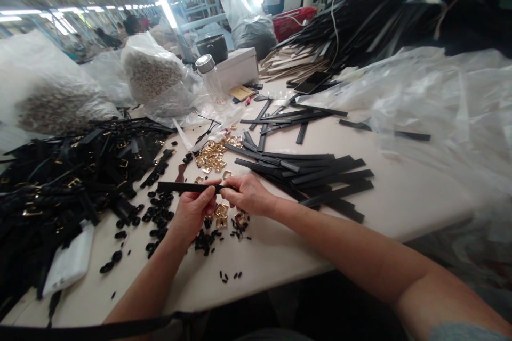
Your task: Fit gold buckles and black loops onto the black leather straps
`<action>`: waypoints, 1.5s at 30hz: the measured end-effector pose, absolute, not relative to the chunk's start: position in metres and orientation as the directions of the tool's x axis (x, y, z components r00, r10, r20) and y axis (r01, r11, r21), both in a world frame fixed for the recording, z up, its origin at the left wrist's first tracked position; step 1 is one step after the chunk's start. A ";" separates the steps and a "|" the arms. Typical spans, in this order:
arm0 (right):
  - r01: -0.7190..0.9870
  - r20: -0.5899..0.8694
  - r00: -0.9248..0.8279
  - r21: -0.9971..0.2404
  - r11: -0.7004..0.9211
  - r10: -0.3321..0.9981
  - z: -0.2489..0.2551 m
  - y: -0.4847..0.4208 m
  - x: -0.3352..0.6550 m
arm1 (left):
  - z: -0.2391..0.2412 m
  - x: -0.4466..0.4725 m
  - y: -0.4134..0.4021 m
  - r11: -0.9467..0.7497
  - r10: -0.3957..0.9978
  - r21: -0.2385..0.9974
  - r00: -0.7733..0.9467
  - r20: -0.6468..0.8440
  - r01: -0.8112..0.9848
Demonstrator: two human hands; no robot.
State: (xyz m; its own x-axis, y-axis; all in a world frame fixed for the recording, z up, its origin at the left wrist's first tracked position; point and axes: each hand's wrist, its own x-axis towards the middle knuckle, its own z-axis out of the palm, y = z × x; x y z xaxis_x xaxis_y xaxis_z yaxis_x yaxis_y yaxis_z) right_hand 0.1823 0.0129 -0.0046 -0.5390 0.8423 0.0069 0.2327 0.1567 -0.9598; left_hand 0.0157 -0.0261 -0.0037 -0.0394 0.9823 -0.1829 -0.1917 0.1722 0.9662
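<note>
A black strap (176, 187) is stretched between my two hands above the table. My left hand (196, 208) pinches it near its middle, thumb on top. Close beside it, the fingers of my right hand (250, 194) are closed on the strap's right end, which they partly cover. Gold buckles (214, 154) lie in a heap just beyond my hands, and a few more gold buckles (221, 216) sit below them. Small black pieces (206, 242) are scattered under my left hand. Round black parts (160, 216) lie to its left.
Loose black straps (332, 178) are spread to the right. A tangled pile of buckled straps (60, 170) covers the left side, with a white power bank-like block (70, 258) at its edge. Behind stand a glass bottle (212, 80), a white box (238, 69) and filled plastic bags (150, 69).
</note>
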 end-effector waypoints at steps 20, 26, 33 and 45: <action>0.432 0.198 -0.442 -0.808 0.401 0.875 0.000 0.012 0.182 | -0.005 0.017 -0.023 0.127 0.957 0.948 -0.214 -0.194 -0.292; 0.506 0.194 -0.411 -0.764 0.400 0.891 -0.001 0.009 0.180 | -0.014 0.019 -0.023 0.124 0.948 0.946 -0.248 -0.202 -0.298; 0.409 0.179 -0.427 -0.836 0.366 0.886 -0.002 0.011 0.179 | -0.012 0.021 -0.023 0.137 0.954 0.958 -0.228 -0.197 -0.251; 0.013 -0.174 -0.695 -0.973 -0.229 0.698 0.009 0.016 0.191 | -0.006 0.007 -0.030 0.041 0.999 0.999 0.005 -0.041 -0.006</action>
State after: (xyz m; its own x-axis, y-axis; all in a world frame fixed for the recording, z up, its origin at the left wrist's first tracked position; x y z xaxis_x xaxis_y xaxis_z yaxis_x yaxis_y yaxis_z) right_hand 0.1907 0.0161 0.0089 -0.6946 0.6981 -0.1736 0.0134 -0.2287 -0.9734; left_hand 0.0071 -0.0304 -0.0057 0.0054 0.9991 -0.0409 -0.0061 0.0409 0.9991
